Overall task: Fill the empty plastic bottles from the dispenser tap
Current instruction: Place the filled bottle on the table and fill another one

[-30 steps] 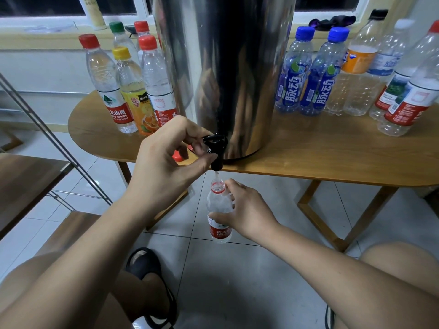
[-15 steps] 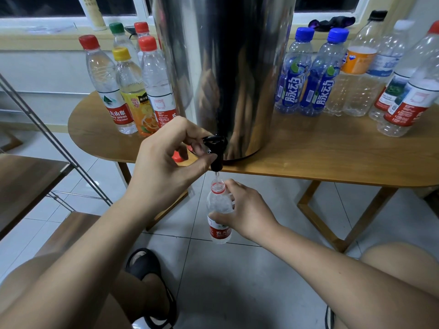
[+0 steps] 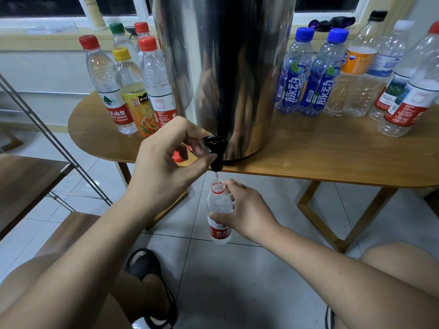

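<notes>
Filling one bottle at the tap.
The left hand (image 3: 166, 162) pinches the tap (image 3: 215, 150) lever on the dispenser (image 3: 223, 67). The right hand (image 3: 244, 210) grips the uncapped bottle (image 3: 218, 210) just under the spout, below the table (image 3: 332, 150). Next, judge fullness and release the lever.

Your left hand (image 3: 164, 162) and right hand (image 3: 247, 214) are bare, and so are both forearms (image 3: 332, 264) as far as they show. Below and left of the dispenser tap (image 3: 215, 150), your foot wears a black slide sandal (image 3: 152, 274) with a broad strap. Below and right of the tap are your bare right knee (image 3: 399, 262) and a dark sliver of footwear (image 3: 329, 317) with a pale edge.
</notes>
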The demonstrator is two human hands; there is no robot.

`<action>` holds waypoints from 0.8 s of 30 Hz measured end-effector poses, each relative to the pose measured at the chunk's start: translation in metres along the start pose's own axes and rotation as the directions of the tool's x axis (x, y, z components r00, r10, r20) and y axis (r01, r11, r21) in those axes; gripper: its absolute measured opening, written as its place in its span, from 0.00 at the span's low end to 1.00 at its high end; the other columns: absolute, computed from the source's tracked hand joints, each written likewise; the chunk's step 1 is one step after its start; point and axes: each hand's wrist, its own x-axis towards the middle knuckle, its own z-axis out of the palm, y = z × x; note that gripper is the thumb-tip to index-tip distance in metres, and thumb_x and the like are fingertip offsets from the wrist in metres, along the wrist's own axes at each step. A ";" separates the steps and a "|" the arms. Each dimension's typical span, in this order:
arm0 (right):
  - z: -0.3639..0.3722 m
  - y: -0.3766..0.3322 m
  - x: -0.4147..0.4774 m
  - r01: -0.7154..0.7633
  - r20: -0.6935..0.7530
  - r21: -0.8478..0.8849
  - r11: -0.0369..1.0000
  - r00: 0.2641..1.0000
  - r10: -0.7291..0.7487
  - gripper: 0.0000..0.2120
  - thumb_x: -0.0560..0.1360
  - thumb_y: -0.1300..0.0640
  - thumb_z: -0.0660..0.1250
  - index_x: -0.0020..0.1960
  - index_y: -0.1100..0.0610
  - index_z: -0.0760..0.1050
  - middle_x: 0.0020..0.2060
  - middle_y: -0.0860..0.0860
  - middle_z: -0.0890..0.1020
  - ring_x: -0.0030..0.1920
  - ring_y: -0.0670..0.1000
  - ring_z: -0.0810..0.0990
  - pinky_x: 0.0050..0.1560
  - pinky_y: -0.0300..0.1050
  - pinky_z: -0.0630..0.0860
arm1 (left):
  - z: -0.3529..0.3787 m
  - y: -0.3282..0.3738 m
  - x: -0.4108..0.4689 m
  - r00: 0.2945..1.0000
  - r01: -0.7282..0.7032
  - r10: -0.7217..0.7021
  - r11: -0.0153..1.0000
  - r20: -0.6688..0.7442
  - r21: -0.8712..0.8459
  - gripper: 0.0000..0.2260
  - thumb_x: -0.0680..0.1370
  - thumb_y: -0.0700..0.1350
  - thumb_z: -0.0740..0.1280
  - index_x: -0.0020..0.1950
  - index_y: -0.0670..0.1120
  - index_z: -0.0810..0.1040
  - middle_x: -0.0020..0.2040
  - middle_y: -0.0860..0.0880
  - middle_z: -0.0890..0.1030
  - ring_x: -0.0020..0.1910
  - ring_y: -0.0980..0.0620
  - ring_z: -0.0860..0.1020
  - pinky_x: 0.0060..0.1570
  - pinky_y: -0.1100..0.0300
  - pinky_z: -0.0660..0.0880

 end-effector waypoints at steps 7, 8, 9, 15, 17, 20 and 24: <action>-0.001 -0.001 0.000 -0.009 0.010 0.005 1.000 1.000 0.009 0.30 0.72 0.39 0.79 0.68 0.46 0.72 0.66 0.46 0.82 0.62 0.51 0.82 0.62 0.53 0.82 | 0.000 0.001 0.000 1.000 -0.006 0.006 1.000 -0.001 -0.003 0.15 0.77 0.36 0.80 0.55 0.50 0.78 0.44 0.49 0.82 0.45 0.48 0.81 0.43 0.45 0.77; -0.001 -0.001 0.000 -0.008 0.013 0.004 1.000 1.000 0.008 0.30 0.72 0.39 0.79 0.68 0.46 0.72 0.66 0.46 0.82 0.62 0.51 0.82 0.62 0.53 0.82 | 0.000 0.001 0.000 1.000 -0.006 0.006 1.000 -0.002 -0.003 0.16 0.77 0.36 0.80 0.55 0.50 0.78 0.44 0.49 0.82 0.45 0.48 0.81 0.43 0.44 0.77; -0.001 -0.001 0.000 -0.007 0.014 0.001 1.000 1.000 0.007 0.30 0.72 0.40 0.79 0.68 0.46 0.72 0.66 0.46 0.82 0.62 0.51 0.82 0.62 0.53 0.82 | 0.000 0.000 0.000 1.000 -0.005 0.005 1.000 -0.003 -0.003 0.16 0.77 0.36 0.80 0.55 0.50 0.78 0.44 0.49 0.82 0.45 0.48 0.81 0.43 0.44 0.77; -0.001 0.000 0.000 -0.005 0.003 0.008 1.000 1.000 0.005 0.31 0.72 0.40 0.80 0.69 0.46 0.72 0.66 0.45 0.82 0.61 0.51 0.81 0.63 0.52 0.81 | 0.000 0.000 0.000 1.000 -0.006 0.006 1.000 -0.009 0.007 0.15 0.77 0.36 0.80 0.55 0.49 0.79 0.44 0.49 0.82 0.45 0.48 0.82 0.45 0.45 0.78; -0.001 0.000 0.000 0.000 -0.002 0.012 1.000 1.000 0.000 0.31 0.72 0.40 0.80 0.69 0.46 0.72 0.65 0.45 0.82 0.61 0.50 0.81 0.62 0.51 0.81 | 0.000 0.000 0.000 1.000 -0.012 0.012 1.000 -0.010 0.010 0.15 0.77 0.37 0.80 0.55 0.50 0.79 0.44 0.49 0.82 0.45 0.48 0.81 0.45 0.45 0.78; -0.001 0.000 -0.001 0.003 0.002 0.009 1.000 1.000 -0.003 0.32 0.72 0.39 0.80 0.70 0.46 0.72 0.67 0.45 0.81 0.62 0.50 0.81 0.63 0.51 0.81 | 0.000 -0.001 0.000 1.000 -0.012 0.012 1.000 -0.007 0.009 0.14 0.77 0.37 0.80 0.55 0.49 0.79 0.44 0.49 0.82 0.46 0.47 0.82 0.44 0.45 0.78; -0.002 -0.001 -0.001 0.001 0.007 -0.001 1.000 1.000 -0.001 0.33 0.73 0.39 0.79 0.72 0.46 0.71 0.68 0.45 0.81 0.64 0.50 0.81 0.63 0.51 0.82 | 0.000 -0.001 0.000 1.000 0.000 0.000 1.000 -0.005 0.007 0.14 0.77 0.36 0.80 0.55 0.48 0.79 0.44 0.49 0.82 0.46 0.47 0.82 0.45 0.44 0.78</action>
